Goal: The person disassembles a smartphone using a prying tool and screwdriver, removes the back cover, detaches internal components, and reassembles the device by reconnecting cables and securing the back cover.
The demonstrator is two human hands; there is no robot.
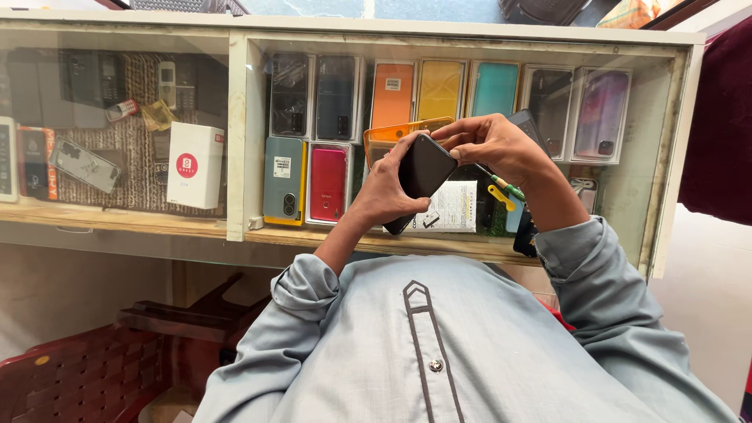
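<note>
My left hand (388, 188) grips a black smartphone (425, 171) from below and tilts it up above the glass counter. My right hand (489, 145) pinches the phone's top edge with its fingertips. A translucent orange phone case (392, 133) sits just behind the phone, touching both hands. A green and yellow tool (504, 190) pokes out under my right wrist. Both arms wear grey-blue sleeves.
A glass display counter (235, 141) holds boxed and loose phones in several colours, among them a red phone (328, 182) and a white box (193, 165). A white printed card (454, 207) lies under my hands. A dark red plastic chair (86, 376) stands lower left.
</note>
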